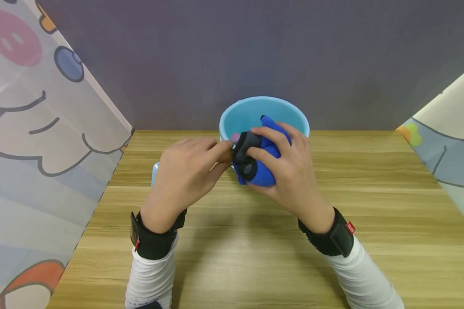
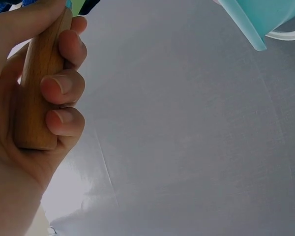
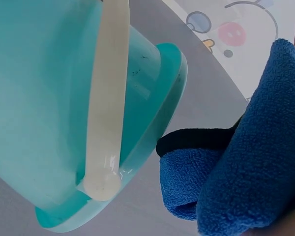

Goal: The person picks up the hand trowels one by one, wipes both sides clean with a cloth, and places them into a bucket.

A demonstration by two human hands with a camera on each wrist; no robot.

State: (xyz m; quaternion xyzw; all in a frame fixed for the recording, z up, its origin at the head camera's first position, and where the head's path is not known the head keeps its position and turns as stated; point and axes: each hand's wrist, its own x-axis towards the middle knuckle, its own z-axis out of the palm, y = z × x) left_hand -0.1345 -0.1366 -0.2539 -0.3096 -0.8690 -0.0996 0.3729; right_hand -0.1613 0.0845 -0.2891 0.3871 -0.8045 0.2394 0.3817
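My left hand (image 1: 187, 171) grips a wooden handle (image 2: 37, 98), fingers wrapped round it and thumb lying along its upper part. Bits of teal and green show at the handle's top in the left wrist view; what the handle belongs to is hidden by the cloth. Bunched in my right hand (image 1: 294, 171) is a blue towelling cloth (image 1: 264, 177) with black edging and a dark grey patch. The folded cloth (image 3: 255, 172) meets the left fingertips in front of a light blue bucket (image 1: 263, 101).
The bucket stands at the table's (image 1: 232, 257) back edge against a grey wall (image 1: 232, 51); its white carrying handle (image 3: 105, 123) hangs along the side. A small pink thing (image 1: 235, 137) shows at the bucket's rim. Behind the left hand peeks a light blue object (image 1: 154, 174).
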